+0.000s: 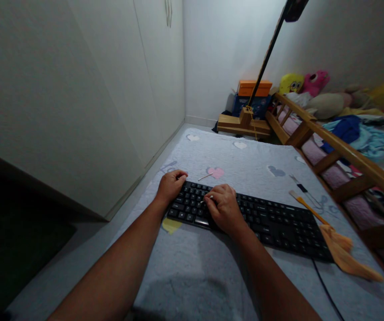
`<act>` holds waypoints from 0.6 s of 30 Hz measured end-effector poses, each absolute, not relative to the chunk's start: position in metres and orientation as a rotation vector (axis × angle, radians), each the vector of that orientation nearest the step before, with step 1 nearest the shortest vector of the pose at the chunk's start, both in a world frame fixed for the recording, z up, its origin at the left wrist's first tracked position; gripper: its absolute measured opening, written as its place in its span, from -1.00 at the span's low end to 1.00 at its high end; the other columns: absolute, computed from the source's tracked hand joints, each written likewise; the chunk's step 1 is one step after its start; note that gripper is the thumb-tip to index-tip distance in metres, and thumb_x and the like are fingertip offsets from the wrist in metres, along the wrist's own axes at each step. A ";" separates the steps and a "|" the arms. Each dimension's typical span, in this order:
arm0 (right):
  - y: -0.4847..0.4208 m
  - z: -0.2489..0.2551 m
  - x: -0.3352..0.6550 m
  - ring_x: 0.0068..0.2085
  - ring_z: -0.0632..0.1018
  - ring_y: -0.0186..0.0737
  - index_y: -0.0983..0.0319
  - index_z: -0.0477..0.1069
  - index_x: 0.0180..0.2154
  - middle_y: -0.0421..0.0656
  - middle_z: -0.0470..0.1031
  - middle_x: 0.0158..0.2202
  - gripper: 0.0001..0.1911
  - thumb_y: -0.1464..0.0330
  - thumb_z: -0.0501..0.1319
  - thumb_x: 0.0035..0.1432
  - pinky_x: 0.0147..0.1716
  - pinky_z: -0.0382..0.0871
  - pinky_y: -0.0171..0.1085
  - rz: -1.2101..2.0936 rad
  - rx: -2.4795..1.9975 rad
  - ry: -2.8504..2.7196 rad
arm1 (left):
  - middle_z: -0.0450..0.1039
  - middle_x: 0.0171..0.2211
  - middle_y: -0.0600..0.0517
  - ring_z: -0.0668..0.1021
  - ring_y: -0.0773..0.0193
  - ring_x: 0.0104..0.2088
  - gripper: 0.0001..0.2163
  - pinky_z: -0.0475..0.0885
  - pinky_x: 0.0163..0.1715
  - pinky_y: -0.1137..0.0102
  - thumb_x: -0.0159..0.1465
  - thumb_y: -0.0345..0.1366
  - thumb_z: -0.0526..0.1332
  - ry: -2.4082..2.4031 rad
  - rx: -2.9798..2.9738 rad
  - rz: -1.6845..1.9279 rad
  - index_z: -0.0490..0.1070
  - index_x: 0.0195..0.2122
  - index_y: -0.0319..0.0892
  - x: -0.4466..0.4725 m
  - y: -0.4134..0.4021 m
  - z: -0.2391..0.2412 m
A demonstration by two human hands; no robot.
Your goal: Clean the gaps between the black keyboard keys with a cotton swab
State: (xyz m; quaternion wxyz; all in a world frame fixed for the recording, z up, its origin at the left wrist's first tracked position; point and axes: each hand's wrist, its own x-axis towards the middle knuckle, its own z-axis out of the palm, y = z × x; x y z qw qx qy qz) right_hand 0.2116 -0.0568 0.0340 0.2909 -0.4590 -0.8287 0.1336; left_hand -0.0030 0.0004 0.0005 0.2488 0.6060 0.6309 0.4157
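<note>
A black keyboard [278, 223] lies on the cloth-covered table, slightly slanted. My left hand [171, 186] rests at its upper left corner, with fingers curled over the edge. My right hand [225, 207] is closed above the left half of the keys. It pinches a thin cotton swab [207, 199], whose white tip shows past the fingers; the keys under this hand are hidden. A second cotton swab [205, 177] lies on the cloth just beyond the keyboard.
Right of the keyboard are a brush with a yellow handle [312, 211], a thin metal tool [303, 188] and an orange cloth [340, 252]. A cable [325, 285] runs toward me. White cabinets [105, 89] stand left; a wooden bed rail [355, 151] borders the right.
</note>
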 end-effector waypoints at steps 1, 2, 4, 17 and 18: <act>-0.057 0.034 0.212 -0.13 0.41 -0.12 0.19 0.54 -0.36 -0.15 0.54 -0.31 -0.82 0.44 0.19 0.27 -0.03 0.15 -0.08 0.358 -1.227 -2.211 | 0.64 -0.26 -0.04 0.61 0.12 -0.22 -0.75 0.45 -0.09 0.27 0.17 -0.20 0.15 1.720 1.650 1.130 0.59 -0.30 -0.17 -0.003 0.000 0.001; -0.057 0.035 0.212 -0.13 0.41 -0.12 0.19 0.54 -0.36 -0.15 0.54 -0.31 -0.82 0.45 0.19 0.27 -0.03 0.14 -0.09 0.359 -1.231 -2.211 | 0.64 -0.27 -0.04 0.61 0.12 -0.22 -0.75 0.45 -0.09 0.27 0.17 -0.20 0.15 1.721 1.649 1.130 0.59 -0.31 -0.17 -0.003 0.000 0.001; -0.057 0.036 0.213 -0.13 0.41 -0.12 0.20 0.53 -0.38 -0.14 0.54 -0.31 -0.81 0.46 0.19 0.26 -0.04 0.14 -0.09 0.360 -1.237 -2.209 | 0.64 -0.27 -0.03 0.61 0.12 -0.22 -0.76 0.45 -0.09 0.28 0.17 -0.20 0.15 1.716 1.649 1.133 0.59 -0.31 -0.16 -0.003 0.000 0.001; -0.055 0.037 0.220 -0.14 0.41 -0.11 0.20 0.50 -0.42 -0.14 0.52 -0.34 -0.80 0.46 0.17 0.24 -0.04 0.16 -0.10 0.327 -1.250 -2.199 | 0.64 -0.26 -0.04 0.61 0.11 -0.22 -0.75 0.46 -0.09 0.27 0.18 -0.20 0.15 1.724 1.651 1.128 0.60 -0.29 -0.17 -0.004 -0.001 0.001; -0.055 0.037 0.220 -0.14 0.41 -0.11 0.20 0.50 -0.41 -0.13 0.52 -0.34 -0.80 0.46 0.18 0.24 -0.04 0.16 -0.10 0.325 -1.253 -2.198 | 0.64 -0.27 -0.04 0.61 0.11 -0.22 -0.75 0.46 -0.09 0.26 0.18 -0.20 0.15 1.722 1.653 1.128 0.60 -0.29 -0.17 -0.003 -0.001 0.001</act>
